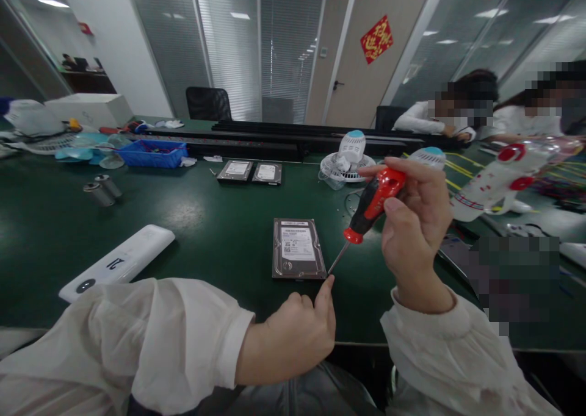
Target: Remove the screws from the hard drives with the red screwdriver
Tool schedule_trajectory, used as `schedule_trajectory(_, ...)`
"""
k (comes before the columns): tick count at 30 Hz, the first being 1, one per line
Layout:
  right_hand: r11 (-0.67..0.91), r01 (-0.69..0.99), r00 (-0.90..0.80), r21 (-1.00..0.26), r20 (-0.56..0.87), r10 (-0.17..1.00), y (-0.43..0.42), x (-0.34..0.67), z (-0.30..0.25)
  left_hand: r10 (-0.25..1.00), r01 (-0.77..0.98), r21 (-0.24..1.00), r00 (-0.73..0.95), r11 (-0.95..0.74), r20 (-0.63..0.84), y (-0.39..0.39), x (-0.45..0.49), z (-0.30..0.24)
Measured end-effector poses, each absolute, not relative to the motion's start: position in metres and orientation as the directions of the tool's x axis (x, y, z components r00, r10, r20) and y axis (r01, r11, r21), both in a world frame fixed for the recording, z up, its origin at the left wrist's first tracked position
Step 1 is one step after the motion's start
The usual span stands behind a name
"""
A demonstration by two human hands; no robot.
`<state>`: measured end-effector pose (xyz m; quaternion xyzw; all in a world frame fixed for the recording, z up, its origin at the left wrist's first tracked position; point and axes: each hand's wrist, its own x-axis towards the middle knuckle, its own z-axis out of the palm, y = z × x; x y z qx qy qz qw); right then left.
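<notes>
A hard drive (297, 248) lies label up on the green table in front of me. My right hand (414, 221) grips a red and black screwdriver (378, 202) by its handle. The shaft slants down to the left, and its tip is at the drive's near right corner. At that corner, the index finger of my left hand (302, 324) reaches out to the tip. The other left fingers are curled, and anything inside them is hidden. Beyond it lie two more hard drives, one on the left (237, 171) and one on the right (267, 173).
At left are a white device marked 21 (119, 262), metal cylinders (99, 192) and a blue basket (153, 154). White fans (351, 154) stand behind the screwdriver. A white and red device (497, 181) is at right. Two people sit at the far right.
</notes>
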<state>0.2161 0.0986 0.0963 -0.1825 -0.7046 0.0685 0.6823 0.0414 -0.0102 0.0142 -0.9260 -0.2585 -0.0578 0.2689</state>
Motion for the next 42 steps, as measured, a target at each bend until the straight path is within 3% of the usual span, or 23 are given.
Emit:
schedule_trajectory(4,0.896,0.335,0.005,-0.291,0.952,0.307,0.0965,0.2177,0.0997,0.446,0.519,-0.461,0.855,-0.72,0.265,-0.0104,0.0412,0.0141)
schedule_trajectory(7,0.888,0.364,0.018,-0.281,0.955,0.295,0.0948,0.2175,0.1014,0.441,0.516,-0.466,0.856,-0.719,0.269,-0.0108,0.0408,0.0134)
schedule_trajectory(14,0.914,0.175,-0.011,-0.366,0.928,0.373,0.0989,0.2179,0.095,0.451,0.513,-0.484,0.857,-0.709,0.249,-0.0104,0.0419,0.0097)
schedule_trajectory(21,0.895,0.323,0.025,-0.307,0.948,0.316,0.0966,0.2189,0.0994,0.443,0.519,-0.478,0.855,-0.709,0.272,-0.0111,0.0415,0.0154)
schedule_trajectory(28,0.902,0.181,0.015,-0.391,0.919,0.395,0.0991,0.2195,0.0937,0.441,0.519,-0.471,0.855,-0.714,0.273,-0.0105,0.0413,0.014)
schedule_trajectory(34,0.919,0.186,-0.013,-0.347,0.935,0.356,0.0961,0.2157,0.0995,0.447,0.514,-0.476,0.857,-0.714,0.254,-0.0102,0.0415,0.0134)
schedule_trajectory(42,0.914,0.044,0.022,-0.403,0.915,0.403,0.0968,0.2151,0.0957,0.441,0.531,-0.453,0.847,-0.716,0.296,-0.0093,0.0414,0.0131)
